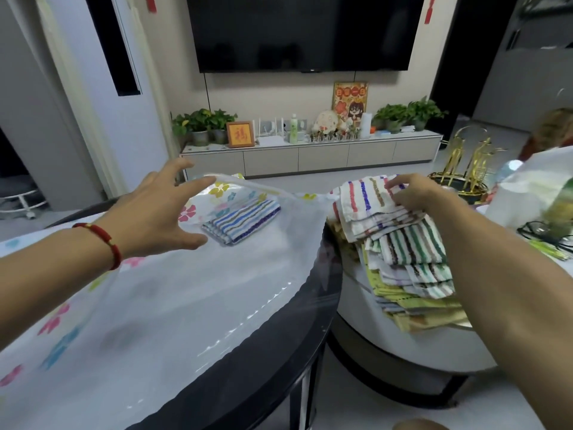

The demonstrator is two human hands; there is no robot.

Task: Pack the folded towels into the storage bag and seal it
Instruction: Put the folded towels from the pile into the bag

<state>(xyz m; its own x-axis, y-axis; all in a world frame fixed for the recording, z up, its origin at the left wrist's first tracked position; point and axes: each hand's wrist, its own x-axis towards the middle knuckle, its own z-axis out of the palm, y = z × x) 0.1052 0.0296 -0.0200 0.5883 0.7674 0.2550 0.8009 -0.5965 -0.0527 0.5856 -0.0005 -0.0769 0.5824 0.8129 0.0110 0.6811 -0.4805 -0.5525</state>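
A clear storage bag (173, 299) printed with coloured flowers lies across the dark round table. One folded blue-striped towel (243, 221) sits inside it near the far end. My left hand (161, 209), fingers spread and straight, hovers over the bag beside that towel, fingertips near the bag's far edge. On the white table to the right stands a leaning pile of folded striped towels (409, 262). My right hand (415, 190) grips the top towel (366, 200), white with red, blue and brown stripes, at its far edge.
The dark table's rim (310, 330) curves next to the white round table (412, 352). A white plastic bag (533, 187), black glasses (539, 231) and a gold rack (465, 169) lie at the right. A TV cabinet with plants stands beyond.
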